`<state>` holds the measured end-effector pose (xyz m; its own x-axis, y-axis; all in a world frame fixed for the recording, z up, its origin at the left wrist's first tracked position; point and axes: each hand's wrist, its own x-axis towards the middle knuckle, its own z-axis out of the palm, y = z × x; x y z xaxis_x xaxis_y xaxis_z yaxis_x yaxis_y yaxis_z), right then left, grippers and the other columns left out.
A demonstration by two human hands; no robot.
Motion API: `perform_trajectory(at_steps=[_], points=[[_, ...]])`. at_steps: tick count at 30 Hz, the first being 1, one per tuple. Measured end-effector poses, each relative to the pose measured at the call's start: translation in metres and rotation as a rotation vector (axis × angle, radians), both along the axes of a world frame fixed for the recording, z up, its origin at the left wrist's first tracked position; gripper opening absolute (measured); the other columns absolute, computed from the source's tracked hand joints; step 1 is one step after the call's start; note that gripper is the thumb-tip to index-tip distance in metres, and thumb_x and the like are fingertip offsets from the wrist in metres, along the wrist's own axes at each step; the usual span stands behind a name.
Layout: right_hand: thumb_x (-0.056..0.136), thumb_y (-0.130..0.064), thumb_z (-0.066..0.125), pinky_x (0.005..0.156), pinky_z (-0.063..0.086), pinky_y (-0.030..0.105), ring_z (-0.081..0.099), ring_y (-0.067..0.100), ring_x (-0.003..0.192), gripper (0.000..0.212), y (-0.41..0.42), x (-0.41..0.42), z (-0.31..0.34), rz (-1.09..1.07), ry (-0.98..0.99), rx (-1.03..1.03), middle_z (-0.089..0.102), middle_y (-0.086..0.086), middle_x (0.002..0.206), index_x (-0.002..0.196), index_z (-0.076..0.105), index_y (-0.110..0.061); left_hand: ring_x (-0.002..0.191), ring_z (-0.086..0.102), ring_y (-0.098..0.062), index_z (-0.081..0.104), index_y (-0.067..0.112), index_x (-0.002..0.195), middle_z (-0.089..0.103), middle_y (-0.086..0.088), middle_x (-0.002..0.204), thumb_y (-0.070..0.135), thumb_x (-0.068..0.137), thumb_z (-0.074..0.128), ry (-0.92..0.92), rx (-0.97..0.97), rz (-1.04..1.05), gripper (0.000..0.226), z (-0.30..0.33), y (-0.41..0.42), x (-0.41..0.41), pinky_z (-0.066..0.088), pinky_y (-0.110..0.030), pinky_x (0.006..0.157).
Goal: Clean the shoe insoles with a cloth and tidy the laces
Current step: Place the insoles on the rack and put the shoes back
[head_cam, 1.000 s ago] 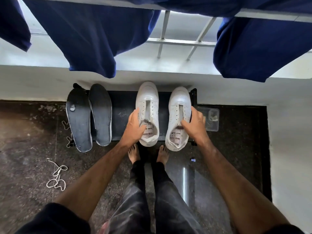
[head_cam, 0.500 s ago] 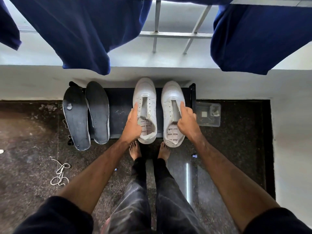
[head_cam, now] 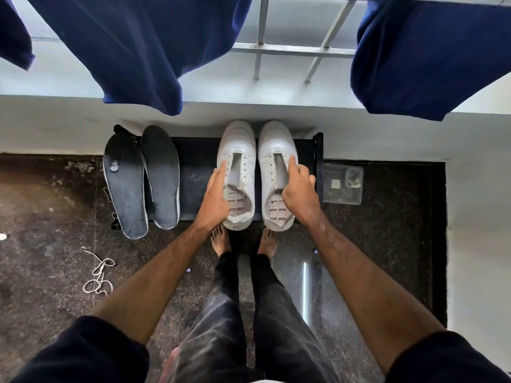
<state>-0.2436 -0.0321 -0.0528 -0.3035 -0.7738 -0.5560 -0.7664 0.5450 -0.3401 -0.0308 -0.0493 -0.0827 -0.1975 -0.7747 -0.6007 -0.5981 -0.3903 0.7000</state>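
Two white shoes held side by side on a low black surface.

The left hand grips the outer side of the left shoe; the right hand grips the outer side of the right shoe, forefinger along its eyelets. Two dark insoles lean beyond the left hand; a loose lace lies on the floor below them.

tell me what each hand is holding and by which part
The left hand holds the left white shoe by its outer side; the right hand holds the right white shoe by its outer side.
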Motion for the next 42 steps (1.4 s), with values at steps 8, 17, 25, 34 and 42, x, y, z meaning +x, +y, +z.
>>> perform_trajectory(at_steps=[8, 17, 25, 34, 42], points=[[0.093, 0.006, 0.040, 0.080, 0.036, 0.038, 0.037, 0.031, 0.124, 0.082, 0.002, 0.012, -0.001, -0.030, -0.015, 0.011, 0.032, 0.010, 0.151, 0.164, 0.008, -0.020, 0.153, 0.020, -0.022, 0.016, 0.029, 0.160, 0.017, -0.004, 0.165, -0.020, 0.079, 0.041, 0.020, -0.020, 0.050, 0.098, 0.000, 0.004, -0.007, 0.023, -0.042, 0.124], [0.094, -0.010, 0.040, 0.106, 0.039, 0.052, 0.032, 0.031, 0.130, 0.078, 0.002, 0.000, -0.004, -0.024, -0.162, 0.032, 0.028, 0.005, 0.155, 0.163, 0.010, -0.028, 0.154, 0.010, -0.016, 0.011, 0.042, 0.157, 0.008, -0.001, 0.167, -0.012, 0.084, 0.053, 0.070, 0.045, 0.013, 0.100, -0.001, 0.003, -0.004, 0.015, -0.038, 0.126], [0.102, -0.032, 0.041, 0.117, 0.029, 0.055, 0.024, 0.031, 0.144, 0.067, 0.003, -0.015, 0.000, -0.051, -0.316, 0.045, 0.020, 0.004, 0.163, 0.163, 0.012, -0.033, 0.153, -0.006, -0.010, 0.003, 0.029, 0.160, -0.008, -0.002, 0.168, 0.012, 0.101, 0.044, 0.081, 0.100, -0.013, 0.073, 0.011, -0.001, -0.011, 0.004, -0.027, 0.118], [0.100, -0.062, 0.044, 0.120, 0.028, 0.052, 0.014, 0.027, 0.155, 0.081, 0.007, 0.006, 0.025, 0.243, -0.068, -0.070, 0.005, 0.005, 0.171, 0.163, 0.009, -0.025, 0.155, 0.008, -0.026, 0.011, 0.020, 0.160, 0.008, -0.012, 0.168, 0.059, 0.098, 0.031, -0.169, -0.094, -0.246, 0.076, 0.034, 0.014, -0.001, 0.015, -0.049, 0.125], [0.099, -0.054, 0.050, 0.125, 0.025, 0.047, 0.028, 0.035, 0.151, 0.079, 0.028, 0.053, 0.058, 0.847, 0.048, -0.256, 0.024, 0.018, 0.166, 0.161, 0.024, -0.012, 0.152, 0.019, -0.032, 0.023, 0.016, 0.157, 0.016, -0.014, 0.166, 0.040, 0.099, 0.050, -0.444, -0.392, -0.360, 0.068, 0.068, 0.087, 0.050, 0.027, -0.052, 0.120]])
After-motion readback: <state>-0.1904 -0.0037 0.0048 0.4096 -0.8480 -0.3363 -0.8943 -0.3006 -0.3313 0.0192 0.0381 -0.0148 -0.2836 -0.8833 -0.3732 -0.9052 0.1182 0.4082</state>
